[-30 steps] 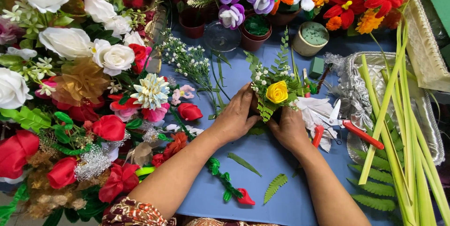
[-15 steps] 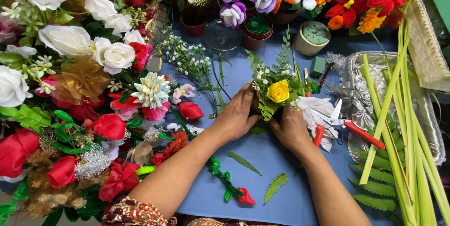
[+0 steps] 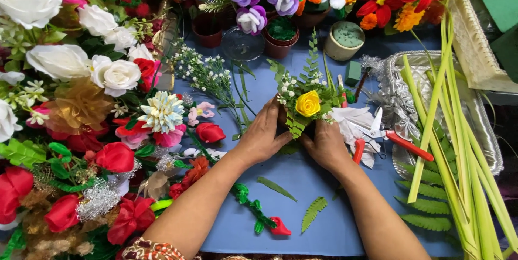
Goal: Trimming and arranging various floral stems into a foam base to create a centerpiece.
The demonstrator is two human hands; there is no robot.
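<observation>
Posy [image 3: 307,103] between both cupping hands

Posy base [image 3: 294,130] behind fingers [image 3: 275,117]

A blue mat [image 3: 302,184] is covering the worktable. Artificial flowers [image 3: 81,103] are crowding its left and far edges. A silver foil tray [image 3: 485,141] is sitting at right. Even light is falling throughout.

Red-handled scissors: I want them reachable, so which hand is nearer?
Right. The right hand lies just beside the red-handled scissors; the left hand sits farther off, across the small arrangement.
</observation>
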